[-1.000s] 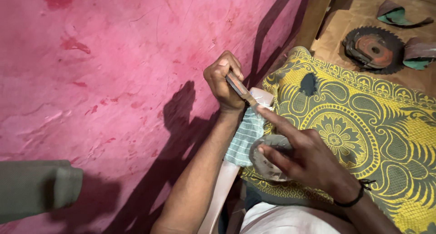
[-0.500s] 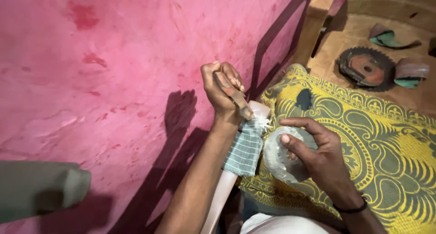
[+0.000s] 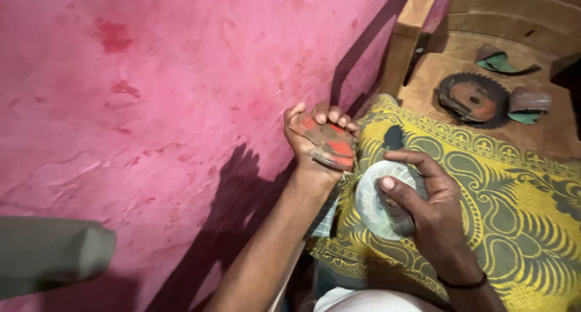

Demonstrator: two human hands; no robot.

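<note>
Two hands are at work, each holding one thing. Nearest, the right hand, with a dark band at its wrist, wraps its fingers around one pale round disc, thumb pressed on its face; the disc sits low at the middle of the scene, over the yellow patterned cloth. Just left of it and a little farther, the left hand is closed tight on one worn red-and-grey tool, fingers curled over its top; the tool lies just beside the disc, and whether they touch cannot be told. A striped rag hangs below that wrist. At the near left edge one grey-green shape juts in. The pink wall fills the left side. Far right, on the brown floor, lie one toothed saw blade and two curled green-and-brown scraps.

Against half a second ago, the left hand has turned so the tool's broad red face shows, and the right hand has tilted the disc up so its pale face shows more fully.
</note>
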